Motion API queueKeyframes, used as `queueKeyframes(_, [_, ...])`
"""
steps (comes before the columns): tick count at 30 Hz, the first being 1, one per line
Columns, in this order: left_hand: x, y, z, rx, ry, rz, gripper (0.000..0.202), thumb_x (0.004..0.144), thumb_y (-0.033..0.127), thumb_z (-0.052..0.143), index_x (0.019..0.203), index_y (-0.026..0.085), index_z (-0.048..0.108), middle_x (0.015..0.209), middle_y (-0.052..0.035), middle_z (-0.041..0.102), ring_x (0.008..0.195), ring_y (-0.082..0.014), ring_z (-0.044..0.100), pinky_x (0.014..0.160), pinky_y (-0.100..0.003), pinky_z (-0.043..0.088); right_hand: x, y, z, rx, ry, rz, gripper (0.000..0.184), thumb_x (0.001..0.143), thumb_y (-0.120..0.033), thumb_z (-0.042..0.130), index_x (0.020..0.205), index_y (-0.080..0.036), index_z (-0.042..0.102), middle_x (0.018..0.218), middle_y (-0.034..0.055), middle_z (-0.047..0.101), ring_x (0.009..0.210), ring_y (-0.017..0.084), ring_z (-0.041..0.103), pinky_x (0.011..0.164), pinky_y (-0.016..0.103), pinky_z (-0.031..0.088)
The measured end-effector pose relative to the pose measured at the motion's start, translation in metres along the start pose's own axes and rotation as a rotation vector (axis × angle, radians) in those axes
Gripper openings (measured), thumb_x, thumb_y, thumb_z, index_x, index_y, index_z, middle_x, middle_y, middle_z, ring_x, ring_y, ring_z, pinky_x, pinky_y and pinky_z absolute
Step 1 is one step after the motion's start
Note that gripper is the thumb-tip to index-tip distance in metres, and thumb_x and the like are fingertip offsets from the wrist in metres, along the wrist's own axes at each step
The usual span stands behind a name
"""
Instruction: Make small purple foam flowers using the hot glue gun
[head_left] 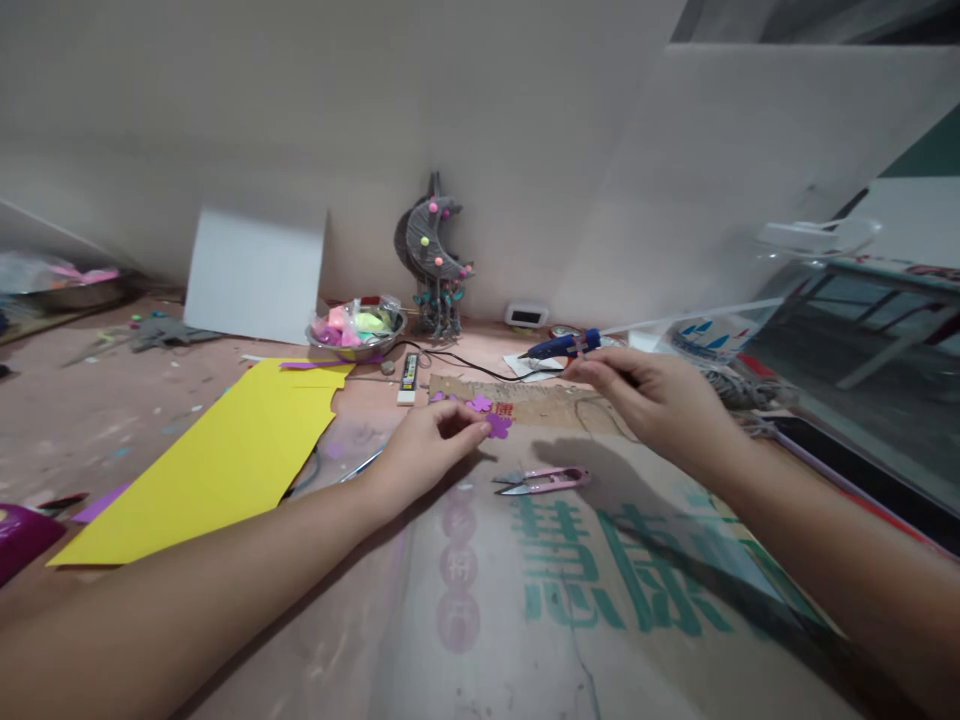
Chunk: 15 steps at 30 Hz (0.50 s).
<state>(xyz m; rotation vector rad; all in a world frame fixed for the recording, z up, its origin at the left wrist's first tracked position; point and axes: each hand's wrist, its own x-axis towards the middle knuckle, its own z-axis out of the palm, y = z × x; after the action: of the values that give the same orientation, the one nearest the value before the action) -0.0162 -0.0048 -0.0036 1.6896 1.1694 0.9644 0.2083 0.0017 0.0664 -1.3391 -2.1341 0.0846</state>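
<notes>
My left hand (439,440) rests low over the work surface, thumb and forefinger closed on the edge of a purple paper flower (498,427). Just behind it lies another purple paper flower (481,403). My right hand (652,395) is raised, its fingers closed at the handle of a blue hot glue gun (559,346). The gun's nozzle points left above a small white paper, and a long glue stick (697,313) sticks out of its back. Pink thread snips (544,481) lie between my hands, blades to the left.
Yellow card (202,460) spreads at left. Behind are a metal bowl (356,345) of bagged clay, a grey moon ornament (435,240), a white board (255,270) and a small clock (526,315). The gun's black cord (465,357) crosses the table. Grey yarn (739,390) lies at right.
</notes>
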Motion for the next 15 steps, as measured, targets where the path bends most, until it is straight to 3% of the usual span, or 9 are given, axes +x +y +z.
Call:
queueKeyframes(2, [0.001,0.0,0.0,-0.023,0.0,-0.009,0.024,0.079,0.039,0.054,0.076,0.016,0.06,0.067,0.0008,0.059,0.062,-0.0112,0.052,0.059,-0.022,0.04,-0.001,0.001,0.0,-0.037,-0.111,-0.016,0.029,0.087,-0.035,0.042,0.075,-0.021,0.063,0.068,0.0029,0.064,0.062,0.017,0.056,0.059,0.027,0.038])
queueKeyframes(6, [0.002,-0.001,-0.001,-0.054,0.005,0.012,0.025,0.08,0.038,0.053,0.071,0.015,0.057,0.065,0.0014,0.056,0.062,-0.0106,0.052,0.059,-0.021,0.04,-0.017,-0.011,0.021,0.002,-0.452,-0.114,0.027,0.088,-0.03,0.042,0.073,-0.02,0.062,0.069,0.0032,0.064,0.064,0.015,0.055,0.058,0.025,0.039])
queueKeyframes(9, [0.002,-0.002,-0.001,-0.072,-0.003,-0.003,0.023,0.079,0.037,0.054,0.074,0.015,0.059,0.063,0.0013,0.056,0.061,-0.0107,0.053,0.059,-0.021,0.041,-0.027,-0.02,0.029,0.129,-0.556,-0.079,0.027,0.088,-0.03,0.043,0.073,-0.02,0.063,0.069,0.0027,0.064,0.061,0.014,0.056,0.056,0.024,0.04])
queueKeyframes(12, [0.003,-0.004,0.0,-0.151,-0.011,-0.041,0.022,0.077,0.036,0.057,0.082,0.014,0.059,0.067,-0.0001,0.06,0.062,-0.0108,0.056,0.06,-0.021,0.043,-0.028,-0.018,0.023,0.279,-0.678,0.037,0.029,0.088,-0.033,0.043,0.072,-0.02,0.064,0.065,0.0016,0.064,0.054,0.013,0.057,0.049,0.022,0.04])
queueKeyframes(15, [0.004,-0.005,0.001,-0.256,-0.036,-0.092,0.022,0.075,0.032,0.061,0.085,0.013,0.056,0.072,-0.0026,0.064,0.064,-0.0113,0.061,0.061,-0.022,0.046,-0.024,-0.006,0.02,0.209,-0.644,0.038,0.029,0.087,-0.034,0.044,0.075,-0.021,0.067,0.063,0.0016,0.065,0.052,0.013,0.056,0.048,0.022,0.04])
